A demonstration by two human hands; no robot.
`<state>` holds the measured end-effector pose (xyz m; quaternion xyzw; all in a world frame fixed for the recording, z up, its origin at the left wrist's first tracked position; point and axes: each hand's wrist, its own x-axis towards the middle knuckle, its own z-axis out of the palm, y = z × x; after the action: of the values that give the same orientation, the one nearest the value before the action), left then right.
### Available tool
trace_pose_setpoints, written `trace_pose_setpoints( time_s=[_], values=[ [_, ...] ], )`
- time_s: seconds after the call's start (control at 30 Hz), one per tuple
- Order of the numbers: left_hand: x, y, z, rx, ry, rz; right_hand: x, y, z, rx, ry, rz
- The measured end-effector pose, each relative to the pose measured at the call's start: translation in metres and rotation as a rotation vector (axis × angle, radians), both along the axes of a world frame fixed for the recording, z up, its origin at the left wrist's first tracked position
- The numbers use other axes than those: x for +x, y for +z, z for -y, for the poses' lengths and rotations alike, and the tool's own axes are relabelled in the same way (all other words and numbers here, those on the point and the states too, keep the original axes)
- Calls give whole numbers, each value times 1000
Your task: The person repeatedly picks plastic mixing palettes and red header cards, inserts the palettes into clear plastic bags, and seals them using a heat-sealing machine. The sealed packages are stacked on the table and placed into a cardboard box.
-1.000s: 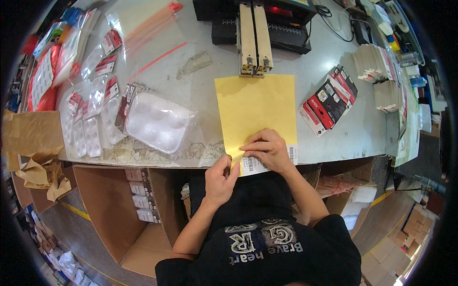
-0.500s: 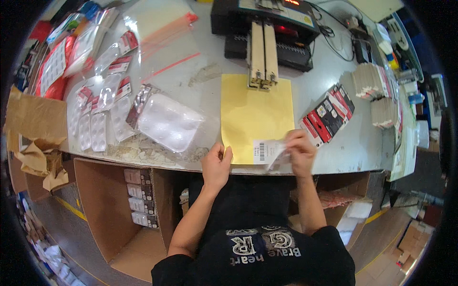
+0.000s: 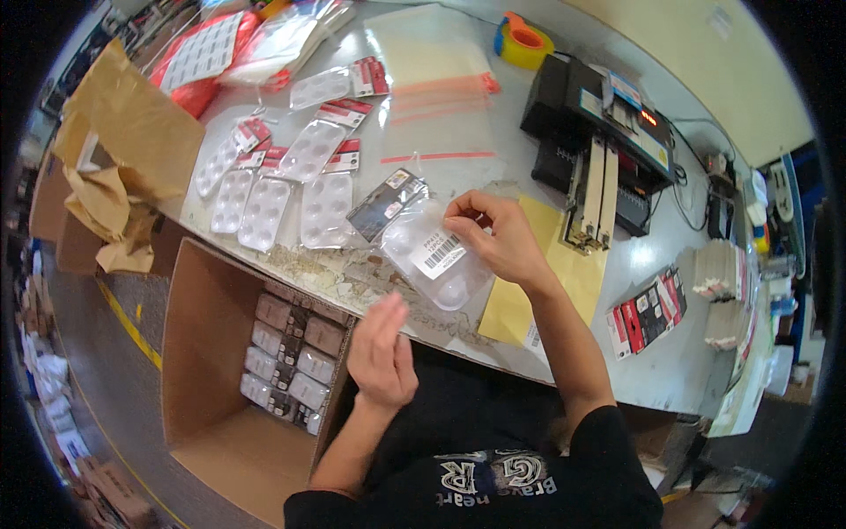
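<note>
Over a bagged clear plastic palette on the table, my right hand has its thumb and fingertips pinched at the upper edge of a white barcode label. The label lies against the palette's surface; whether it is stuck down I cannot tell. A dark printed card shows at the palette's far left end. My left hand is raised at the table's front edge, just short of the palette, its fingers stretched out, slightly blurred and holding nothing. Beneath my right forearm lies a yellow sheet with another barcode label on it.
Several bagged palettes with red cards lie left, near clear bags. A black sealing machine stands back right. Printed cards and card stacks are at right. Below left, an open carton holds packed palettes.
My view has swung left. My right hand has brought a label from the yellow sheet to the bagged palette. My left hand has left the sheet's edge and opened.
</note>
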<state>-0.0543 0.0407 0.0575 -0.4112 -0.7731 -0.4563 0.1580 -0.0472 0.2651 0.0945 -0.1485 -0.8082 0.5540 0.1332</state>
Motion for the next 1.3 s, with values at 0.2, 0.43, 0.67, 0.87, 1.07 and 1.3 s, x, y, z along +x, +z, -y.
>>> trace_pose_setpoints(
  time_s=[0.2,0.43,0.67,0.87,1.07,1.3],
  values=[
    [-22,9,-22,-203,-88,24,2,-14,1,-45,-43,18],
    [-19,-20,-23,-311,-76,-94,9,-23,14,153,-142,-26],
    [-31,-15,-23,9,115,445,18,-35,13,454,-410,73],
    [-36,4,-7,-117,66,746,46,-18,73,301,-30,141],
    [-46,-9,123,522,314,772,12,-2,158,323,654,-285],
    [-52,-148,378,-586,1150,908,-64,-78,168,760,550,105]
  ],
)
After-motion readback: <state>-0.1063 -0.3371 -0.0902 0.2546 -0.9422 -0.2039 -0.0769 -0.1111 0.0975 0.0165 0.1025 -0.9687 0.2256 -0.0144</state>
